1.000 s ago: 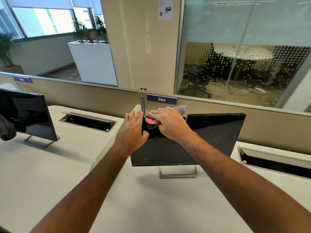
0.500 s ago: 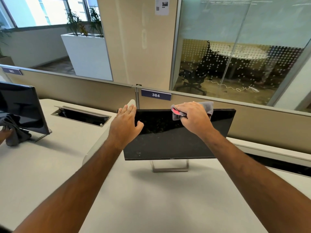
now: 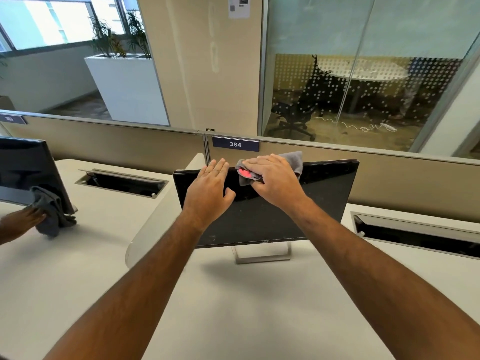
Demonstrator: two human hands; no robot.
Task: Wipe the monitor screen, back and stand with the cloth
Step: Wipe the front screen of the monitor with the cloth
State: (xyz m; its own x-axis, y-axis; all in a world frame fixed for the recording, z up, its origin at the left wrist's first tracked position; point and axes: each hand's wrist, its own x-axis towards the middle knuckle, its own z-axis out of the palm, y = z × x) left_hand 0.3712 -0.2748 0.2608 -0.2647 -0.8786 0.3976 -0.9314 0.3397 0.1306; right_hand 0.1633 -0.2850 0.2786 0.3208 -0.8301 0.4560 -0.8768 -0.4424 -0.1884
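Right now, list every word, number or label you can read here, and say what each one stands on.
"384": white digits on the dark nameplate on the partition.
Second nameplate, far left: digits too blurred to read.
Logo on the monitor bottom bezel: too small to read.
Paper notice on the wall: too small to read.

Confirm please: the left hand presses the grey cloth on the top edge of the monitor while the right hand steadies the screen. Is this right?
Not quite: the hands are swapped. In the head view the right hand presses the grey cloth on the top edge of the monitor, while the left hand steadies the screen.
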